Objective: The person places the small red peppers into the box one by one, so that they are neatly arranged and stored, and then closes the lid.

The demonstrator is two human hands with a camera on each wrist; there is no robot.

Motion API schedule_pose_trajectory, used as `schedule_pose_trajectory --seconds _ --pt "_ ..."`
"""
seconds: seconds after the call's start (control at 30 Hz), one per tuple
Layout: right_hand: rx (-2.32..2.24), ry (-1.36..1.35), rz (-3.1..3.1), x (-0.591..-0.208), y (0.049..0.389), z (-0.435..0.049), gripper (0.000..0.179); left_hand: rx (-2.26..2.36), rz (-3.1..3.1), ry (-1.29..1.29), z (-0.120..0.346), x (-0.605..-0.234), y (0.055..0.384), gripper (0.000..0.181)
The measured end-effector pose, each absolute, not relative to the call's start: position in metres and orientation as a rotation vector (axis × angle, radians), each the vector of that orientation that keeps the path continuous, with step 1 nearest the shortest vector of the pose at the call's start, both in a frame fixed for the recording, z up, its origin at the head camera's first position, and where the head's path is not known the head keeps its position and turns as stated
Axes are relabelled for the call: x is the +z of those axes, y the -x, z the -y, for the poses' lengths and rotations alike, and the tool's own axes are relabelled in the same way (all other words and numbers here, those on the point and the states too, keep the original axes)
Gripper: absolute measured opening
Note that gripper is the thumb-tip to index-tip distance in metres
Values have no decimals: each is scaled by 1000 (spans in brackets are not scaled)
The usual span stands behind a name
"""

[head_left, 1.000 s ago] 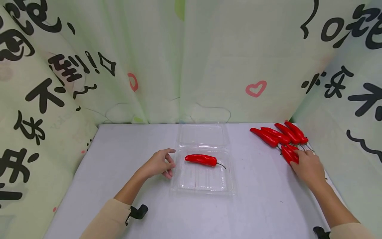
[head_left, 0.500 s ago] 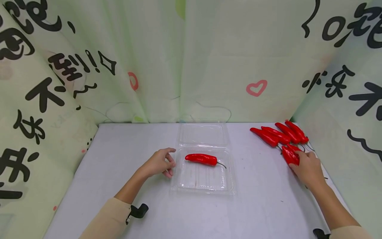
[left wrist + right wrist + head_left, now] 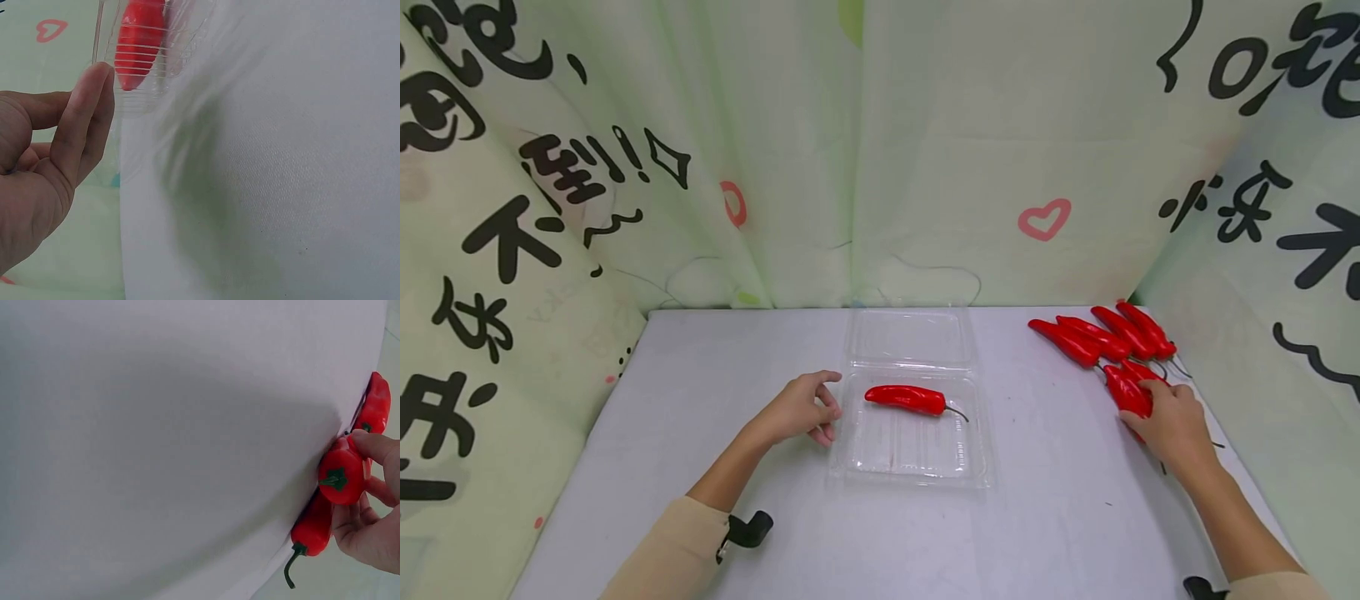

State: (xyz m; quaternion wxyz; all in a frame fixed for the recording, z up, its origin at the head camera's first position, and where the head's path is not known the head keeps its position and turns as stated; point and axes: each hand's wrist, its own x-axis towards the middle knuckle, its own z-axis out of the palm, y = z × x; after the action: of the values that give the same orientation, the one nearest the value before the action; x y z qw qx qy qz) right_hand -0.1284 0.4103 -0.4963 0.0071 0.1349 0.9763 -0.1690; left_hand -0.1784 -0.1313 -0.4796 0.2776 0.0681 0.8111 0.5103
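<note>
A clear plastic clamshell box [image 3: 865,454] lies on the table with its lid folded back. One red chili pepper [image 3: 904,399] rests lengthwise across its base, stem to the right. Beside the box's left edge is my left hand [image 3: 801,408], fingers loosely bent and holding nothing; in the left wrist view a fingertip is close to the box wall, and contact is unclear. At the right, my right hand [image 3: 1176,429] pinches a red chili pepper [image 3: 342,478] between thumb and fingers, its green stem end toward the right wrist camera. Another pepper [image 3: 312,528] lies under that hand.
Several more red chili peppers [image 3: 1105,337] lie in a cluster at the table's back right corner. A patterned curtain [image 3: 940,167] encloses the white table [image 3: 1037,517] at the back and both sides. The box's open lid [image 3: 910,337] reaches the back edge.
The pepper in my right hand has shifted slightly toward the front left, and its stem now shows below the hand. My left hand and the box have stayed in place.
</note>
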Motion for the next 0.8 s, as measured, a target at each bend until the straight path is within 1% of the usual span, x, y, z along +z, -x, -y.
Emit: schedule_pose_trajectory --seconds 0.4,0.63,0.8 --pt "-555 -338 -3080 -502 122 -413 89 1373 -2173 -192 131 -480 179 66" --pt "-607 -203 -3066 -496 116 -412 81 1387 -2160 -204 133 -479 178 67" --pt "-631 -169 -3045 -492 113 -411 79 1389 -2154 -202 133 -479 178 67"
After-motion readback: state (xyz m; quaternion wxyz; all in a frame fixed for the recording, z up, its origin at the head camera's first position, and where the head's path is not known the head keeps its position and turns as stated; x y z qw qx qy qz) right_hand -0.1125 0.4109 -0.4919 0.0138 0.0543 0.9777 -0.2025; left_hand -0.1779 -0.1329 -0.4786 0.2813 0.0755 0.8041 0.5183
